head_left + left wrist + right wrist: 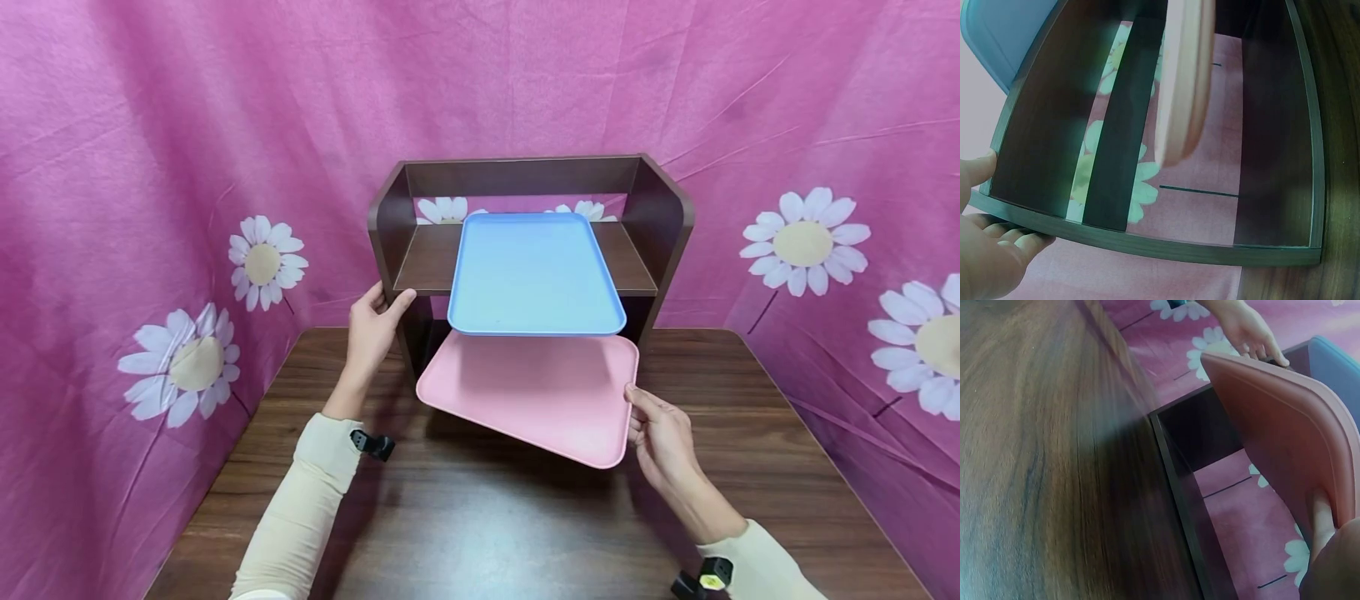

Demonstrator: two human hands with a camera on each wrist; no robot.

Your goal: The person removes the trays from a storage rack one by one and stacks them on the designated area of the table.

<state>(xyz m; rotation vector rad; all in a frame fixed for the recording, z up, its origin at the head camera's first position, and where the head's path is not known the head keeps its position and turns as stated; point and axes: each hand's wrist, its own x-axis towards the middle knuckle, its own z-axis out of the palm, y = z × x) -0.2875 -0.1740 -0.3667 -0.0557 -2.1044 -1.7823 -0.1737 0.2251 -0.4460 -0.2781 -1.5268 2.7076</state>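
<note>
A dark brown two-tier shelf [517, 179] stands on the table. My left hand [372, 327] grips its left side panel, thumb at the front edge and fingers on the outer face; the left wrist view shows this hand [991, 231] around the panel. On the upper board lies a blue tray [534, 275], its near end jutting past the front edge. My right hand [663, 433] pinches the right rim of a pink tray [532, 396], held askew above the table at the lower opening. In the right wrist view, fingers [1321, 519] lie against the pink tray's underside [1272, 425]. The blue tray hides the pink tray's far edge.
The wooden table [480, 533] runs in front of the shelf and to both sides. A pink curtain [510, 83] with white daisies hangs behind and at the sides. Through the shelf's open back the curtain shows.
</note>
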